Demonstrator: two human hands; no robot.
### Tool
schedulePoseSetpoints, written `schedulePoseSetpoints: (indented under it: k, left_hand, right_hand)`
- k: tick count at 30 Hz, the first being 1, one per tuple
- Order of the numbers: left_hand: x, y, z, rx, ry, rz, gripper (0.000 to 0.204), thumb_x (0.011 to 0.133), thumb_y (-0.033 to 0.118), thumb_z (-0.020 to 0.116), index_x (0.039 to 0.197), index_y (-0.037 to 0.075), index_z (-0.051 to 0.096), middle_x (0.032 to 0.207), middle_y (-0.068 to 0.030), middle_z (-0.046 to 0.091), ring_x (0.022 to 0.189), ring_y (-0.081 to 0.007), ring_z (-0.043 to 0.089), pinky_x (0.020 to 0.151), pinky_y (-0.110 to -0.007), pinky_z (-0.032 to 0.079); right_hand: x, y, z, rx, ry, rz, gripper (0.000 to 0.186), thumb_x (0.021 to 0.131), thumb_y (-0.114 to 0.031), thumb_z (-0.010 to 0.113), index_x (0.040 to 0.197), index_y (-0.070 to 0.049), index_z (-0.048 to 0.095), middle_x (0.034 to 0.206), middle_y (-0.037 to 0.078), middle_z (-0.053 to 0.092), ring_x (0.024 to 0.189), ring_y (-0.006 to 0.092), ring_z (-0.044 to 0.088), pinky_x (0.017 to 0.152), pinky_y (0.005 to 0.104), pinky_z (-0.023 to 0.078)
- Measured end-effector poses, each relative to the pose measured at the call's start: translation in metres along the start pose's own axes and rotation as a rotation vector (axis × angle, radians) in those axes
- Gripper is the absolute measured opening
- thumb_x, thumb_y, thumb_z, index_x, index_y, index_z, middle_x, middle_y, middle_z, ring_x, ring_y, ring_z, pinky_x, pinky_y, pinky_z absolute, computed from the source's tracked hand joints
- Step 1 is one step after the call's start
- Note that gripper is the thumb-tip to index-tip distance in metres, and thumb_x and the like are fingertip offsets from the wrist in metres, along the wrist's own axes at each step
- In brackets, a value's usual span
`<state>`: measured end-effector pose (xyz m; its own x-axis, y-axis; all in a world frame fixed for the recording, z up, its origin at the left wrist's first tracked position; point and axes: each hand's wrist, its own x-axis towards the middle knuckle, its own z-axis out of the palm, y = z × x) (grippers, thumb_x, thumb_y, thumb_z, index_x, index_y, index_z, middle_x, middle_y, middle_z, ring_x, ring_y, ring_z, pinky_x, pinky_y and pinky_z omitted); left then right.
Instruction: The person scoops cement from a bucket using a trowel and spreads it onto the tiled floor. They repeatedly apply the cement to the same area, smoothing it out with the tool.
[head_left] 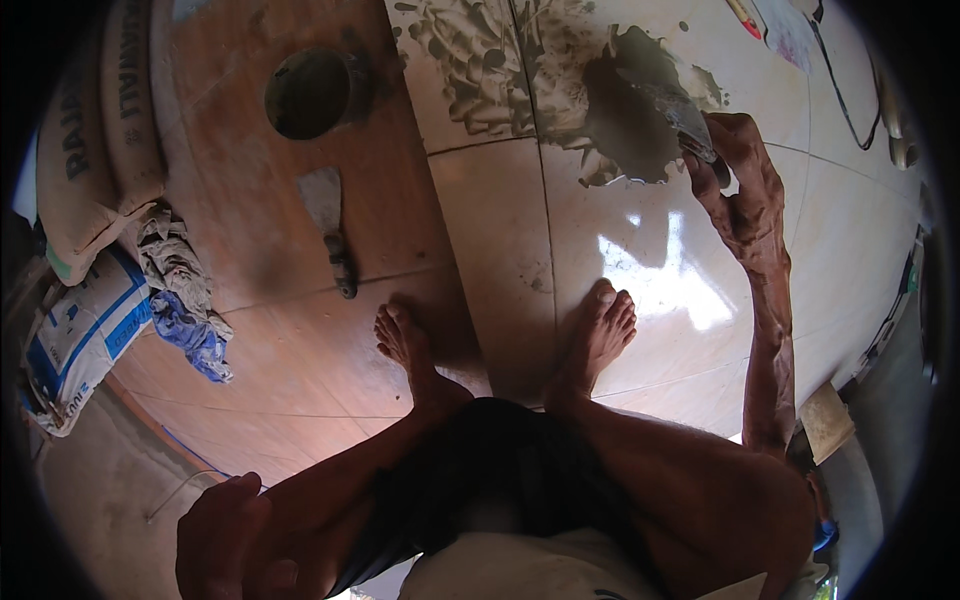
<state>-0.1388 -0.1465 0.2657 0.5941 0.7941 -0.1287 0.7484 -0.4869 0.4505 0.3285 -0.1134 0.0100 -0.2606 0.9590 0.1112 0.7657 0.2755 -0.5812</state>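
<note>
Between the thumb and fingers of my right hand (742, 190) is a flat scraper (684, 122), smeared grey and partly covered by the fingers. Its edge lies at a wet grey puddle of grout (630, 125) on the pale floor tiles (490, 220). Thinner streaks of grout (475, 75) spread to the left across the tile joint. My left hand (222, 530) rests by my left knee in shadow, and its finger pose is too dark to make out. A putty knife (326, 215) with a dark handle lies on the brown tiles, below a round container (308, 95) of grey-green mix.
Brown paper sacks (95, 150) stand at the far left, beside a white and blue bag (85, 330) and crumpled rags (185, 290). My bare feet (603, 325) straddle the border of brown and pale tiles. A dark cable (845, 95) curves at the upper right.
</note>
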Motion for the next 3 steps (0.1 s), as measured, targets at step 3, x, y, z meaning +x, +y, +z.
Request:
schedulePoseSetpoints:
  k: [3]
  left_hand:
    - [0.006, -0.005, 0.009, 0.036, 0.079, 0.082, 0.031, 0.107, 0.022, 0.069, 0.120, -0.006, 0.071, 0.115, -0.0249, 0.077, 0.100, -0.0358, 0.078, 0.079, -0.042, 0.069]
  right_hand:
    - [0.000, -0.024, -0.013, 0.092, -0.111, 0.101, 0.039, 0.097, -0.004, 0.078, 0.134, -0.012, 0.069, 0.111, 0.009, 0.070, 0.098, 0.0246, 0.075, 0.082, 0.0407, 0.067]
